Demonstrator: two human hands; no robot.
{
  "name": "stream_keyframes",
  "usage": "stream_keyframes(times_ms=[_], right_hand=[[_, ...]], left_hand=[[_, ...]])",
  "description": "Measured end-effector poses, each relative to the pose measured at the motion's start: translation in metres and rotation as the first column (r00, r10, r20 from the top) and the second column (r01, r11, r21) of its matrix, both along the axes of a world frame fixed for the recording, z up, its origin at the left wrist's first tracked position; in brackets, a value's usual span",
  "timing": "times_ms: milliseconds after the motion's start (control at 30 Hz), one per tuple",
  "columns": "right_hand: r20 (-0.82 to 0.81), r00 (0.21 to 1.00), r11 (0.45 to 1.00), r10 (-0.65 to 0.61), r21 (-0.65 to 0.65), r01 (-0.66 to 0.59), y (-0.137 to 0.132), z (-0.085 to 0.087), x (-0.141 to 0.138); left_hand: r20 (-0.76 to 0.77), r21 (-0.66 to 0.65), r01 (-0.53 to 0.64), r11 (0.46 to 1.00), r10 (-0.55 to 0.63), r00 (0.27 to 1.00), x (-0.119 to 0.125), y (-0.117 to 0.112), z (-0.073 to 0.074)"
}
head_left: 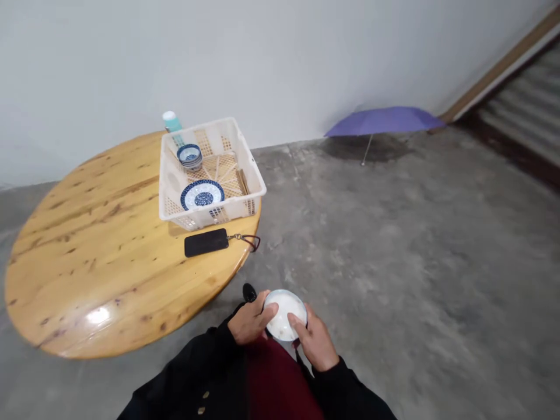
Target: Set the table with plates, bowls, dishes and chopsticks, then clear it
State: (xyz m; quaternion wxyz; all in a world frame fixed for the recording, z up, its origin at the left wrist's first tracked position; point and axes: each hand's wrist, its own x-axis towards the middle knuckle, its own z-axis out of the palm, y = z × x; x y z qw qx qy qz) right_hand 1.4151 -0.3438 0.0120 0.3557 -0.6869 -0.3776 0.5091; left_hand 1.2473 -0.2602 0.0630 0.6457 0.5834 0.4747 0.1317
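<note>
In front of my body, off the table's edge, I hold a small white bowl (285, 322) with a thin bluish rim. My left hand (252, 319) grips its left side, the thumb over the rim. On the right side my right hand (315, 338) holds it too, with the thumb pressed on the white surface. The fingers beneath are hidden. Away to the upper left, a white plastic basket (214, 218) contains a stack of blue-and-white bowls (189, 156), a blue-patterned plate (202, 195) and some brown sticks (242, 182).
A round wooden table (109, 256) supports the basket, a black phone (206, 242) with a strap, and a blue bottle with a white cap (170, 120). An open purple umbrella (387, 121) rests on the concrete floor (394, 245) by the wall.
</note>
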Motion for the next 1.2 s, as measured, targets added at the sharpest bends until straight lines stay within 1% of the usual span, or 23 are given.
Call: stream_keyframes(times_ms=[100, 233, 300, 367, 467, 533, 567, 667, 767, 833, 933, 1033, 1100, 1200], right_hand=[[-0.067, 0.998, 1.0, 0.017, 0.028, -0.015, 0.042, 0.025, 0.017], [-0.026, 0.995, 0.991, 0.101, 0.085, -0.099, 0.11, 0.071, 0.032], [0.006, 0.985, 0.979, 0.17, 0.117, -0.17, 0.147, 0.094, 0.033], [0.028, 0.97, 0.959, 0.24, 0.149, -0.242, 0.183, 0.113, 0.03], [0.045, 0.937, 0.918, 0.346, 0.191, -0.348, 0.235, 0.134, 0.019], [0.045, 0.91, 0.886, 0.413, 0.213, -0.412, 0.269, 0.142, 0.01], [0.042, 0.896, 0.87, 0.442, 0.224, -0.44, 0.286, 0.145, 0.006], [0.037, 0.859, 0.83, 0.511, 0.239, -0.504, 0.339, 0.148, -0.008], [0.025, 0.829, 0.813, 0.558, 0.181, -0.553, 0.396, 0.145, -0.023], [0.009, 0.807, 0.801, 0.59, 0.117, -0.587, 0.434, 0.141, -0.035], [0.004, 0.774, 0.774, 0.633, 0.003, -0.634, 0.491, 0.134, -0.051], [0.068, 0.745, 0.745, 0.663, -0.146, -0.65, 0.548, 0.122, -0.064], [0.155, 0.725, 0.74, 0.671, -0.212, -0.639, 0.586, 0.11, -0.07], [0.285, 0.687, 0.744, 0.668, -0.255, -0.618, 0.641, 0.088, -0.077]], left_hand=[[0.001, 0.0, 0.091, 0.996, -0.091, 0.996, 0.008, 0.037, 0.017], [0.114, 0.068, 0.048, 0.997, -0.055, 0.992, 0.007, 0.092, 0.046], [0.194, 0.095, 0.004, 0.995, -0.023, 0.981, 0.001, 0.119, 0.059], [0.28, 0.092, -0.051, 0.994, 0.023, 0.96, -0.008, 0.144, 0.069], [0.414, -0.015, -0.158, 0.987, 0.15, 0.898, -0.023, 0.179, 0.079], [0.493, -0.1, -0.214, 0.972, 0.235, 0.838, -0.032, 0.2, 0.085], [0.521, -0.119, -0.23, 0.966, 0.258, 0.814, -0.036, 0.211, 0.087], [0.557, -0.123, -0.267, 0.956, 0.289, 0.779, -0.048, 0.247, 0.09], [0.555, -0.14, -0.323, 0.936, 0.344, 0.757, -0.059, 0.286, 0.085], [0.501, -0.135, -0.395, 0.909, 0.406, 0.764, -0.065, 0.313, 0.079], [0.353, -0.115, -0.485, 0.867, 0.492, 0.796, -0.07, 0.352, 0.07], [0.273, -0.145, -0.541, 0.828, 0.559, 0.783, -0.068, 0.392, 0.06], [0.256, -0.191, -0.589, 0.785, 0.62, 0.742, -0.061, 0.419, 0.05], [0.232, -0.266, -0.663, 0.7, 0.714, 0.661, -0.046, 0.46, 0.028]])
